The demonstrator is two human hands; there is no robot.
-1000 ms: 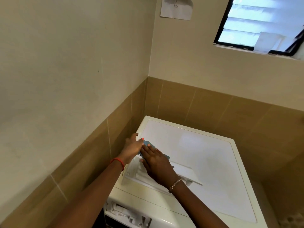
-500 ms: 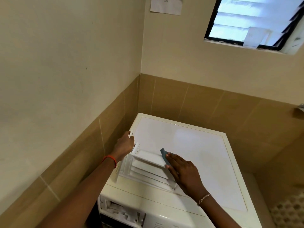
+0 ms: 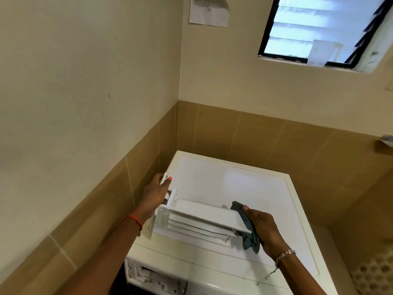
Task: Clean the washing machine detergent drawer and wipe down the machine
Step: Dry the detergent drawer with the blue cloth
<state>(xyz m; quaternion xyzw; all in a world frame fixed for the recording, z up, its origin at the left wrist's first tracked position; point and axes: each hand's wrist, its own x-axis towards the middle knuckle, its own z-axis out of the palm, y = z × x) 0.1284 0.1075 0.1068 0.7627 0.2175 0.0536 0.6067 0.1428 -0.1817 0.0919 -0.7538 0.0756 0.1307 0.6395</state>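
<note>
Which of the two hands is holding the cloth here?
The right hand, the one with the chain bracelet, holds the cloth at one end of the drawer. The left hand, with the red wrist band, grips the other end.

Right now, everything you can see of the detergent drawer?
The detergent drawer is white plastic, out of its slot, tipped on its side on the washing machine top, long dividers facing the camera. The left hand grips its left end; the right hand holds a grey-blue cloth against the opposite end.
</note>
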